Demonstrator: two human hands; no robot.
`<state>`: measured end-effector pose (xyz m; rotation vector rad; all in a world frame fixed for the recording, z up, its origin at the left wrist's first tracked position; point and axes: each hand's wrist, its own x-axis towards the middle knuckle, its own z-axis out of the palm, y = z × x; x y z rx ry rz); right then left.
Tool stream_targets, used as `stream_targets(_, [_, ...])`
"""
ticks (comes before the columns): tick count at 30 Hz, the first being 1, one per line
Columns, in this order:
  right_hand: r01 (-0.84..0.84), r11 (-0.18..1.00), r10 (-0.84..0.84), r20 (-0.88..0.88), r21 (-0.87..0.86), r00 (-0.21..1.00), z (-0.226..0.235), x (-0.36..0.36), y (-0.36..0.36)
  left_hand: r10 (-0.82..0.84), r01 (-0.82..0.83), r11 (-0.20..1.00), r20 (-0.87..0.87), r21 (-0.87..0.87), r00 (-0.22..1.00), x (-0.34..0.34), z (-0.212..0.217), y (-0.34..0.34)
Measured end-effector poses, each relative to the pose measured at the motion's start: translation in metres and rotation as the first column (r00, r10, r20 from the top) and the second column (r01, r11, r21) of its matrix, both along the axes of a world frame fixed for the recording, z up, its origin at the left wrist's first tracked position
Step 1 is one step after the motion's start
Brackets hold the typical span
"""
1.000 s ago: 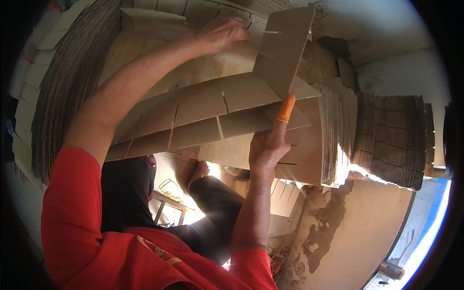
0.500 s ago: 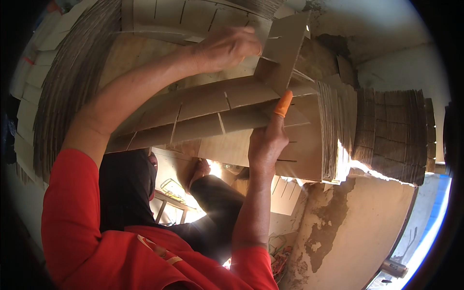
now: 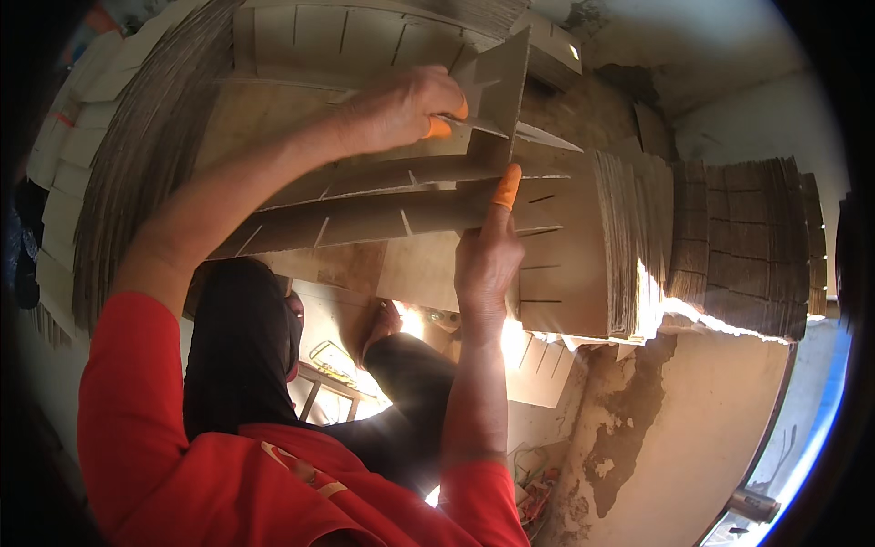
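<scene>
Slotted brown cardboard strips are fitted across one another in front of me. Two long strips, the nearer one a slotted cardboard strip [image 3: 355,219], run roughly parallel from lower left to right. A cross strip [image 3: 503,87] stands upright across their right part. My left hand [image 3: 401,109], orange covers on its fingertips, pinches the left end of another cardboard strip [image 3: 483,126] that meets the cross strip. My right hand [image 3: 489,260] grips the crossing from the near side, an orange-covered digit pressed against the cross strip's lower end; its other fingers are mostly hidden.
A thick stack of slotted cardboard [image 3: 629,246] stands right of my right hand, with darker bundles [image 3: 738,242] beyond. A tall cardboard stack [image 3: 150,137] leans at the left. More slotted sheets [image 3: 346,36] lie at the back, over a wooden surface [image 3: 246,114].
The cross strip and right hand have shifted slightly left. My left hand has turned, and a strip now shows between its fingers, passing the cross strip. The long strips have tilted, with a wider gap between them.
</scene>
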<state>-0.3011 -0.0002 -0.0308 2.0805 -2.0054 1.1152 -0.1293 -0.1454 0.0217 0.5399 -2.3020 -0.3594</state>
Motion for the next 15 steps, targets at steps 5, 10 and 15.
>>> stream_targets(5, [-0.011, 0.994, 0.016, 0.041, -0.108, 0.999, 0.003, -0.005, 0.006, 0.154, -0.245, 0.896, 0.259, 0.370, 0.954, -0.003, 0.069, -0.027])
stream_targets(10, [-0.031, 0.994, 0.036, 0.054, -0.106, 0.998, 0.008, 0.000, 0.002, 0.529, -0.471, 0.848, 0.440, -0.244, 0.725, 0.001, 0.013, -0.110])
stream_targets(15, [-0.024, 0.994, 0.031, 0.071, -0.108, 0.997, 0.010, -0.002, 0.004, 0.615, -0.490, 0.780, 0.337, -0.388, 0.713, 0.002, -0.047, -0.142])
